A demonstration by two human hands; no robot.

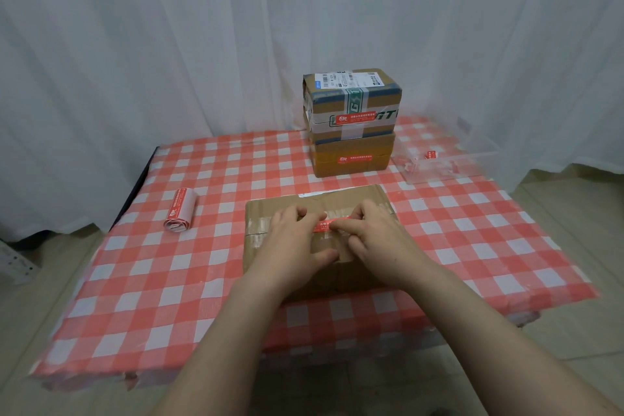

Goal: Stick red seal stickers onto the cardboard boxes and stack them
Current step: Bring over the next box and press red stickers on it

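A flat cardboard box (270, 213) lies near the front of the table. A red seal sticker (328, 225) lies across its taped top. My left hand (293, 240) rests on the box and its fingertips press the sticker's left end. My right hand (378, 234) has its fingers curled over the sticker's right end. Behind stand two stacked boxes: the lower one (351, 154) and the upper taped one (353, 100), each with a red sticker on its front.
A roll of red stickers (180, 210) lies at the left on the red-and-white checked tablecloth (152, 280). A clear plastic tray (445, 159) with a few red bits stands at the right back. White curtains hang behind.
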